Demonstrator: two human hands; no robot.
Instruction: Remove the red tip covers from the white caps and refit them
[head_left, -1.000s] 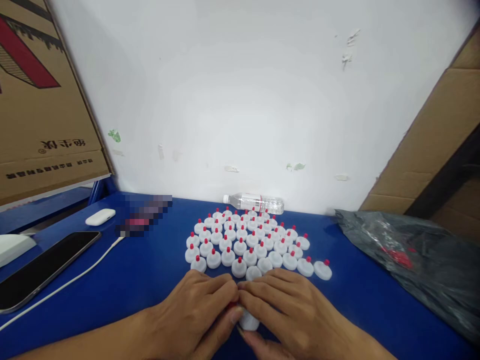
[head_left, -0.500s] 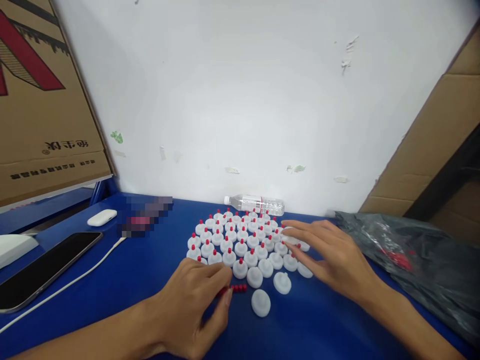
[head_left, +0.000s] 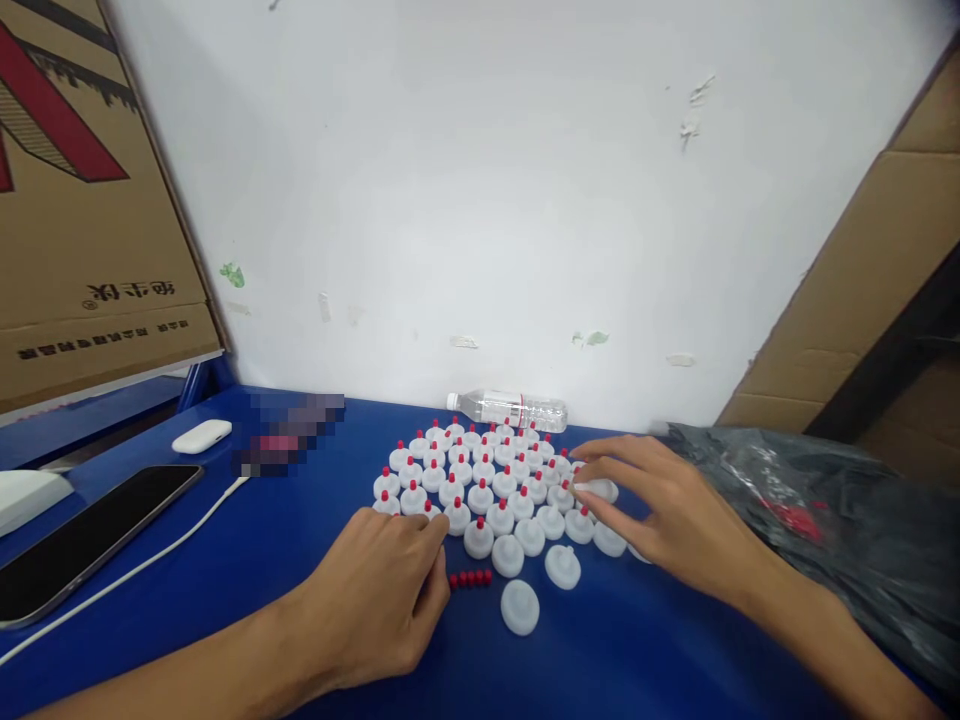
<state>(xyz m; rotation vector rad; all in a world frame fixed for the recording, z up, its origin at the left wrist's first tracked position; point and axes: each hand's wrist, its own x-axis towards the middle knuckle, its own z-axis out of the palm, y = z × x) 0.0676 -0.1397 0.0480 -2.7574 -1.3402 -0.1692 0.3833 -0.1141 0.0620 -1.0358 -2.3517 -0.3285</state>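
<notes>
Several white caps with red tips (head_left: 480,472) stand packed in rows on the blue table (head_left: 285,560). Nearer me lie a few white caps without tips (head_left: 520,606) and a short row of loose red tips (head_left: 470,578). My left hand (head_left: 379,590) rests on the table just left of the red tips, fingers curled, nothing visible in them. My right hand (head_left: 660,505) reaches over the right edge of the group, its fingers spread and touching a cap there (head_left: 602,490).
A clear water bottle (head_left: 508,407) lies against the white wall. A black plastic bag (head_left: 840,520) fills the right side. A phone (head_left: 82,535), a white cable (head_left: 135,568) and an earbud case (head_left: 201,436) are at the left, under cardboard boxes (head_left: 82,200).
My hands were together on one white cap near me; they parted. The right hand went out to the right edge of the caps. Loose red tips and bare caps came into sight.
</notes>
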